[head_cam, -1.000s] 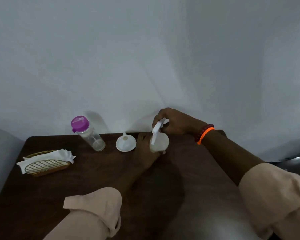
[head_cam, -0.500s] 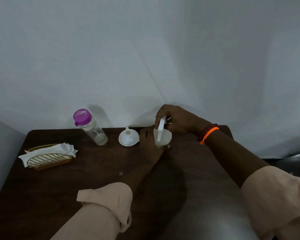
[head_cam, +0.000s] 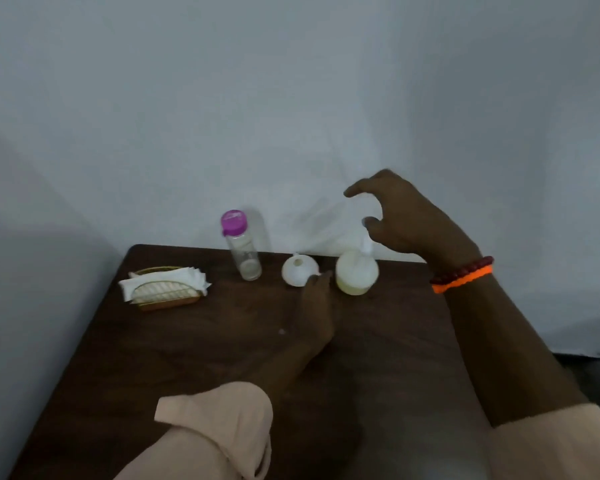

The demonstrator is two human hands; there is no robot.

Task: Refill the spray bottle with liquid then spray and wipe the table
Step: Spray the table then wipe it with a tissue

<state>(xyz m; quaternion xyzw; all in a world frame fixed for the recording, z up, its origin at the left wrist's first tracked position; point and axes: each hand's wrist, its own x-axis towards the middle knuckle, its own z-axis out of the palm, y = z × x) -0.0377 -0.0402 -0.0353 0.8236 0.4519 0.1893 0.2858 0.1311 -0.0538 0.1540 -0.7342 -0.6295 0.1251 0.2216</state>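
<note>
The round translucent spray bottle [head_cam: 356, 276] stands at the far edge of the dark table [head_cam: 194, 348], with a white spray head [head_cam: 366, 247] on top, blurred. My right hand [head_cam: 406, 220] hovers just above that head, fingers spread and curled, holding nothing. My left hand [head_cam: 317, 301] rests low on the table with its fingertips beside the bottle's left side; whether they touch it is unclear. A white funnel [head_cam: 299, 271] lies left of the bottle. A clear refill bottle [head_cam: 245, 252] with a purple cap stands further left.
A wire basket holding white napkins [head_cam: 165, 287] sits at the table's far left. A pale wall rises directly behind the table's far edge. The table's left edge drops off beside a grey surface.
My right hand has let go of the spray head and lifted above it. My left hand has slid off the bottle's side. The view has tilted, so the objects sit lower right.
</note>
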